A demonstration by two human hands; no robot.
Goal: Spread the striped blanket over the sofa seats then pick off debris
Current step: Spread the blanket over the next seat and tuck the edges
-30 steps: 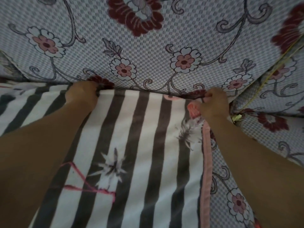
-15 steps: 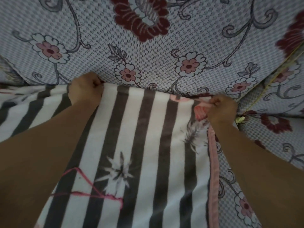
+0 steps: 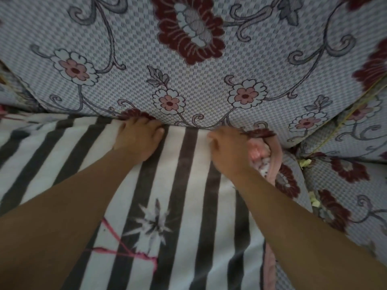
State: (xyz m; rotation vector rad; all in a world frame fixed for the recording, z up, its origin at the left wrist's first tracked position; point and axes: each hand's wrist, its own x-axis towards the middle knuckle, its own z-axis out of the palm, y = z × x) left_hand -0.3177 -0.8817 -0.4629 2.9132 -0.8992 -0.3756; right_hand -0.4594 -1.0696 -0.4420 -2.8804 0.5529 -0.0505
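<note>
Blanket on seat, top edge at backrest crease. Left hand presses edge in, fingers fairly flat. Right hand fingers curled, gripping bunched pink corner. We'd tuck evenly, pull corner flat; yellow debris next.

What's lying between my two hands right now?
Only striped blanket: a white band and one dark stripe run between the left hand and right hand, in the head view.

Both hands slide closer together along the back crease now, left hand flattening, right hand bunching the striped blanket corner.
</note>
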